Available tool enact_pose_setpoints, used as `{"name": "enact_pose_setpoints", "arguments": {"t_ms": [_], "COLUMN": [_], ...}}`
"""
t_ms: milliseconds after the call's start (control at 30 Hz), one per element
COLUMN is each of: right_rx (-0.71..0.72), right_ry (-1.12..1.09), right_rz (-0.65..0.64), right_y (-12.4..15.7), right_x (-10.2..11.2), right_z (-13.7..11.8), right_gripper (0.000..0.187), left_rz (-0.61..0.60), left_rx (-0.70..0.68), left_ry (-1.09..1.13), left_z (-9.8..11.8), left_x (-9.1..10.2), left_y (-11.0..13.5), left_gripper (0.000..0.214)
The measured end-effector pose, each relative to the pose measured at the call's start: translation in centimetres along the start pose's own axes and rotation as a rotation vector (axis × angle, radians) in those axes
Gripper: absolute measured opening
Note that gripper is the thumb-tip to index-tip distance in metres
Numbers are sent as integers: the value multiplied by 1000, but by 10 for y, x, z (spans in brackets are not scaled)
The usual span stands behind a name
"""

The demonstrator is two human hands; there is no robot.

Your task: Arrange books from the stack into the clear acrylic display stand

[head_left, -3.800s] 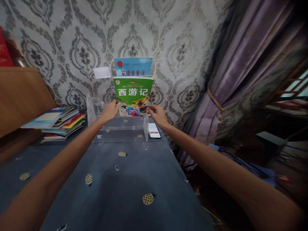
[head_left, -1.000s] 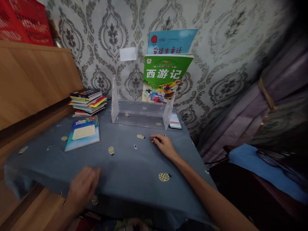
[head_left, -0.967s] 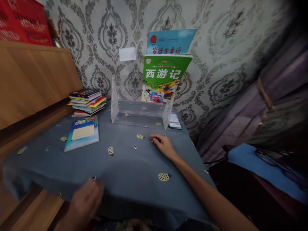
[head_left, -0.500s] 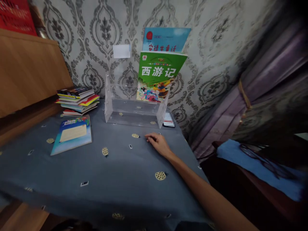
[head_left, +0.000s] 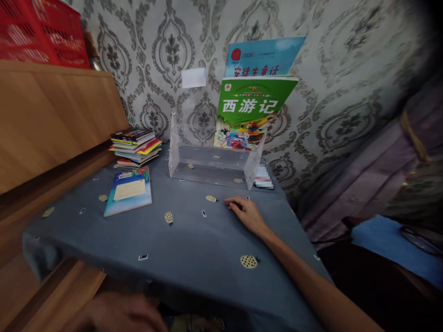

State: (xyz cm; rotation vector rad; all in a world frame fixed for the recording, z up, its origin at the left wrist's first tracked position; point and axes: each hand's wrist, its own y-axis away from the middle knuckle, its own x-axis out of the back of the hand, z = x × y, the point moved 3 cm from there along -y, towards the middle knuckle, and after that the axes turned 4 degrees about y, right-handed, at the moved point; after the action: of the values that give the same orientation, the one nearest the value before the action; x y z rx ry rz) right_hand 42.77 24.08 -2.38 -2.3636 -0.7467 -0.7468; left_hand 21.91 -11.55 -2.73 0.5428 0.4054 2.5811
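Observation:
My right hand (head_left: 245, 213) rests on the grey-blue tablecloth (head_left: 187, 249), its fingers loosely bent, thumb a little apart, and nothing in them. Just beyond it stands a clear acrylic book rack (head_left: 207, 171). A green picture book (head_left: 252, 102) leans upright at the rack's right side, with a light blue book (head_left: 265, 56) showing above and behind it. My left hand (head_left: 119, 312) is a smear at the bottom edge, below the front of the table; its fingers cannot be made out. A blue book (head_left: 130, 192) lies back cover up on the table at the left.
Behind the blue book rises a stack of books (head_left: 135, 148). A wooden cabinet (head_left: 58, 120) carrying a red plastic basket (head_left: 44, 34) borders the table on the left. A phone-like object (head_left: 263, 177) lies right of the rack. Glasses (head_left: 418, 240) rest on blue cloth (head_left: 384, 240) at far right.
The view has turned left, so everything sits further right and more of the red basket shows. My left hand has come into view at the bottom. My right hand stays resting on the table.

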Motion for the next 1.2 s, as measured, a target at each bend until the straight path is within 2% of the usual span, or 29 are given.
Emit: {"name": "enact_pose_setpoints", "arguments": {"t_ms": [33, 67, 100, 133, 167, 233, 267, 333, 400, 533, 667, 800, 1200], "right_rx": [3, 5, 9, 13, 17, 25, 27, 28, 33, 54, 64, 74, 65], "right_ry": [6, 15, 26, 40, 52, 71, 76, 78, 76, 76, 75, 91, 107], "right_rz": [-3, -4, -3, -3, -3, -10, -13, -17, -16, -12, -15, -26, -38], "right_y": [0, 0, 0, 0, 0, 1, 2, 3, 4, 4, 4, 4, 7], "right_x": [0, 0, 1, 1, 2, 3, 3, 3, 3, 2, 1, 2, 3], "right_z": [-1, -1, -2, -4, -5, -7, -8, -10, -10, -8, -7, -8, -11], "right_gripper": [27, 27, 28, 28, 28, 29, 29, 29, 29, 28, 28, 27, 28], "left_rz": [63, 187, 349, 604, 838, 1173, 1222, 1180, 1177, 1164, 996, 872, 831], "left_rx": [2, 7, 33, 61, 125, 422, 574, 761, 811, 756, 645, 554, 369], "left_ry": [-2, -35, -77, -213, -386, -674, -729, -664, -657, -757, -891, -961, -988], "left_z": [6, 12, 17, 22, 24, 18, 10, -14, -34, -54, -54, -52, -49], "left_x": [28, 61, 96, 132, 165, 215, 231, 250, 257, 261, 258, 250, 223], "left_y": [-3, -6, -9, -10, -11, -15, -19, -29, -35, -35, -38, -43, -46], "left_gripper": [38, 44, 52, 56, 60, 69, 73, 79, 85, 85, 75, 76, 77]}}
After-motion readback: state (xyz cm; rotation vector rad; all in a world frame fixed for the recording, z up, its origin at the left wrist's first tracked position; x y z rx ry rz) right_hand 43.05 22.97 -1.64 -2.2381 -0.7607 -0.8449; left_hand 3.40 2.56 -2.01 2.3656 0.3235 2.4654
